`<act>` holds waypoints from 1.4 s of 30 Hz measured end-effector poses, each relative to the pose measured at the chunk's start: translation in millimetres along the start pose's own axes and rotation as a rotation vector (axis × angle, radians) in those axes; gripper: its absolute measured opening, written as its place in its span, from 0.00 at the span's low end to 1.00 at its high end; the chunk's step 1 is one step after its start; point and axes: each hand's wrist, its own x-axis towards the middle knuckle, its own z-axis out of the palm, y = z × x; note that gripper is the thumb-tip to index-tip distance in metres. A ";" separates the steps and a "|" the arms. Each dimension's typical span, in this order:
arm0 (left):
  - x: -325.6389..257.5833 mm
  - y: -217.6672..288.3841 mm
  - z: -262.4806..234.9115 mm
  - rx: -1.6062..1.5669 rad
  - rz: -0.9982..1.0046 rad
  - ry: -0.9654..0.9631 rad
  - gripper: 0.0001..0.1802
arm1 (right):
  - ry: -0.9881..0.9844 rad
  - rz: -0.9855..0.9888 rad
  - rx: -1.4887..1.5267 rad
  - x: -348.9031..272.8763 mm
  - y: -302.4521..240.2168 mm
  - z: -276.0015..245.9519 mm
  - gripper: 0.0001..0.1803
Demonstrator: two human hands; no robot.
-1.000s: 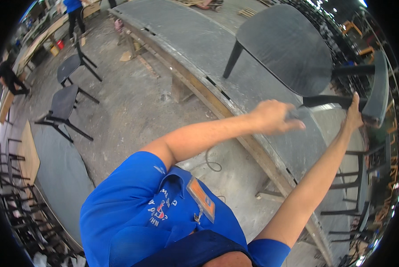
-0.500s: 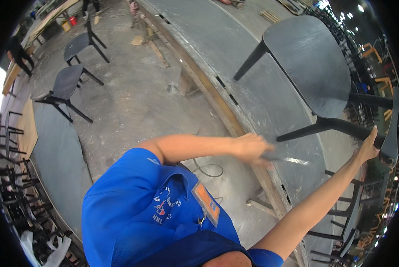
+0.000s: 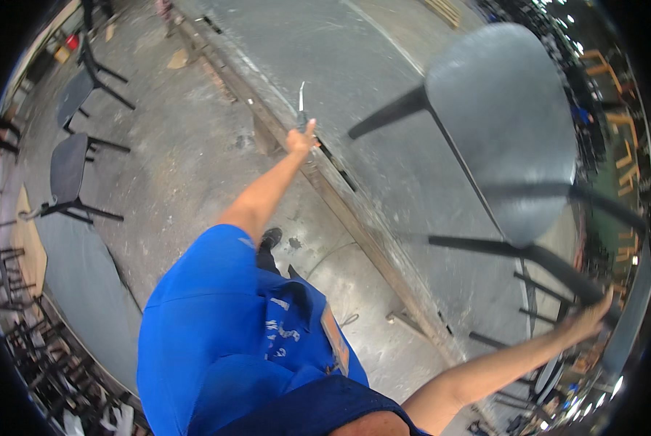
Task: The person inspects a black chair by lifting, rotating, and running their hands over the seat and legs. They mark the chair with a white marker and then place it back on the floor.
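My left hand (image 3: pixel 301 139) is closed round the dark handle of a slim tool (image 3: pixel 301 102) with a thin, bent metal tip. It is over the edge of the long grey-topped table (image 3: pixel 282 43), apart from the chair, and the tip points away from me. On the right is a black chair (image 3: pixel 500 131), its smooth seat facing up and its legs partly blurred. My right hand (image 3: pixel 591 320) grips the chair near where the rear frame meets the backrest. Some of its fingers are hidden behind the frame.
Two more black chairs, one nearer (image 3: pixel 70 167) and one farther (image 3: pixel 77 94), stand on the concrete floor at left. A grey-covered board (image 3: pixel 86 261) lies below them. Stacked dark chair frames (image 3: pixel 57 356) fill the lower left. A thin hose or cable (image 3: pixel 333 254) lies beside the table.
My left hand with the tool has swung from beside the chair's near leg to farther forward and left. My right hand has shifted lower in view, still on the chair, which has turned slightly.
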 end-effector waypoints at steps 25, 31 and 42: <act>-42.7 -235.6 -231.4 0.794 -0.004 0.084 0.37 | -0.022 -0.038 -0.010 20.1 10.6 12.5 0.30; -63.5 -254.1 -337.3 0.670 0.007 0.436 0.25 | -0.077 -0.013 0.061 20.2 13.6 8.6 0.28; -188.9 -285.2 -333.1 1.049 0.362 -0.103 0.23 | -0.205 -0.086 0.020 19.9 14.1 -6.0 0.33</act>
